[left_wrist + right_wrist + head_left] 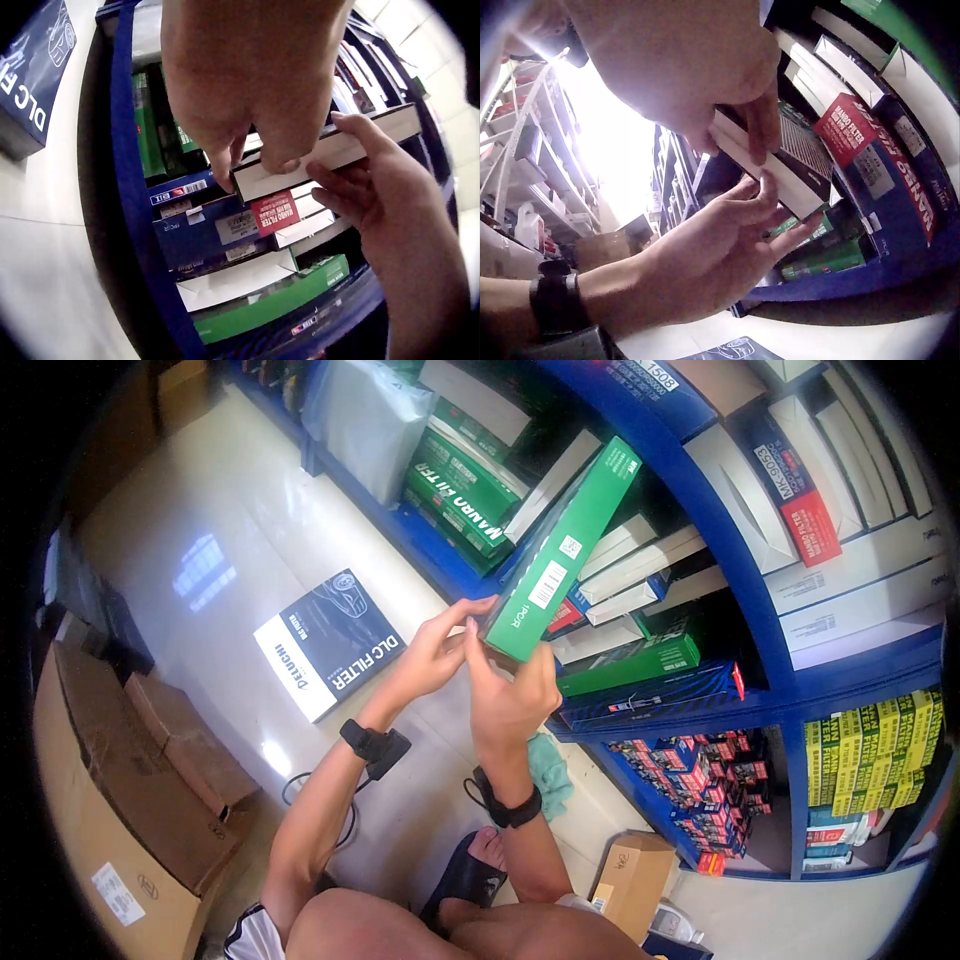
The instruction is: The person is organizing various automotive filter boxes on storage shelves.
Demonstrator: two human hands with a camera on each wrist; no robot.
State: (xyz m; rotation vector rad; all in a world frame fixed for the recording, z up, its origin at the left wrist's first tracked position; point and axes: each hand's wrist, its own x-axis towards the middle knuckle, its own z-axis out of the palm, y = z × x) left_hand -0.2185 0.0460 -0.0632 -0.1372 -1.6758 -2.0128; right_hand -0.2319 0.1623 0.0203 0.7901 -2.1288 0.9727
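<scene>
A slim green filter box, with a barcode label and "1PC/R" on its narrow side, slants up in front of the open shelf. My left hand holds its near left corner, thumb against the white end and fingers along the box's edge. From the near right, my right hand grips the same end, fingertips close to the left thumb. Both hands meet at this white end in the wrist views. On the floor to the left lies a dark blue and white DLC filter box.
The blue shelf holds several filter boxes, including a green Manbo box and a red and blue one. Cardboard cartons stand at the left. A small brown box and a teal cloth lie near the feet.
</scene>
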